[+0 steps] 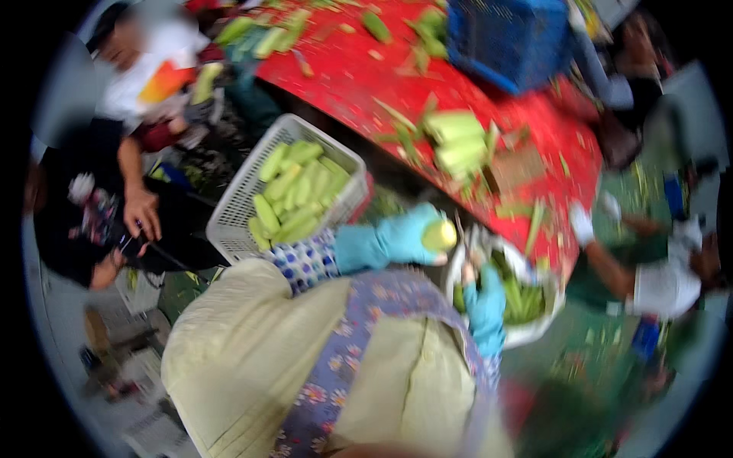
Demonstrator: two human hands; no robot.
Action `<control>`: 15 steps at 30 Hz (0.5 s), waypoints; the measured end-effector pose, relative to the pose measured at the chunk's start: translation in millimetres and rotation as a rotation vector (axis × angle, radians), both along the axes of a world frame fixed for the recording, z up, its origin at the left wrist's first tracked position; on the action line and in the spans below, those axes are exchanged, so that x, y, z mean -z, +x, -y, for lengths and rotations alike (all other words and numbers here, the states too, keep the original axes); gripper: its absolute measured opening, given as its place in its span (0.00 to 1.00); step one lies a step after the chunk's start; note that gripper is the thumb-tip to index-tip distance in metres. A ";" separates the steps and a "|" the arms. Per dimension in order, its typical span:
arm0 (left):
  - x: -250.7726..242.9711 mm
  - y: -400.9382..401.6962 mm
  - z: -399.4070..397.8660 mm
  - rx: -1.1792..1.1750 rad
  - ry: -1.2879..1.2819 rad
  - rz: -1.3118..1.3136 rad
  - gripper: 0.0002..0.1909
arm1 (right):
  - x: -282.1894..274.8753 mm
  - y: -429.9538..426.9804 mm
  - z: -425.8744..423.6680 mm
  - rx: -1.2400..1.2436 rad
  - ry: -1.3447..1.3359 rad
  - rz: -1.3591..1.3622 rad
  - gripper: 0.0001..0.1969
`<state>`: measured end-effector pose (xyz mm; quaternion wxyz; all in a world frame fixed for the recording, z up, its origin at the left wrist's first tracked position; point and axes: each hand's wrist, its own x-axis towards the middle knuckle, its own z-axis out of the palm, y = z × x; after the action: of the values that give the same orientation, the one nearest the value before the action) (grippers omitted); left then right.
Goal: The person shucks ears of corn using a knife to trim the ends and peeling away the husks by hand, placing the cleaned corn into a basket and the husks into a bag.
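My left hand [409, 233], in a teal glove, grips an ear of corn [440, 235] whose pale yellow-green end faces up. My right hand [478, 275], also in teal with bare fingertips, is over the near side of a white sack [550, 309] holding green husks [524, 297]. Its fingers look curled near a thin dark strip, too blurred to identify. Beside my left forearm stands a light grey plastic crate [229, 232], filled with several ears in pale green husks [298, 189].
A red-topped table [343, 74] carries a pile of corn ears [458, 140], loose husk scraps [535, 226] and a blue plastic crate [509, 46]. A person in dark clothing [137, 206] is close on the left; another, white-gloved [581, 223], works on the right.
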<state>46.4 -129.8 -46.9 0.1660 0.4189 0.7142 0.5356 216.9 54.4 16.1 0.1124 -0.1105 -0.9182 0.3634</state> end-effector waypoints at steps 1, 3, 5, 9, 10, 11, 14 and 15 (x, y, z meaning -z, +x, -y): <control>21.1 -7.2 -3.3 0.024 -0.023 0.015 0.38 | 0.2 -0.7 7.0 0.034 0.036 0.022 0.17; 43.2 -16.3 6.7 -0.006 -0.083 -0.006 0.38 | 18.6 -3.6 3.9 -0.025 -0.040 0.017 0.18; 74.4 -20.5 34.6 -0.115 -0.087 -0.004 0.36 | 49.2 -10.5 -1.9 -0.081 -0.110 0.096 0.19; 89.1 -23.1 105.3 -0.350 -0.349 -0.073 0.26 | 76.9 -34.5 6.7 -0.153 -0.257 0.265 0.21; 75.1 -22.2 120.4 -0.397 -0.470 -0.078 0.23 | 83.5 -39.7 10.1 -0.181 -0.297 0.230 0.21; 47.7 -21.8 136.0 -0.436 -0.680 -0.009 0.21 | 87.6 -47.1 15.5 -0.218 -0.336 0.199 0.21; 72.1 -11.3 187.0 -0.616 -0.811 0.099 0.18 | 91.7 -69.2 26.3 -0.295 -0.313 0.311 0.23; 92.7 -6.4 205.4 -0.650 -0.807 0.110 0.18 | 77.4 -76.1 37.9 -0.311 -0.378 0.359 0.23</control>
<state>40.0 -335.2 -139.6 0.1766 0.0497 0.9472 0.2628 140.8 16.5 -61.2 -0.1311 -0.0501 -0.8455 0.5151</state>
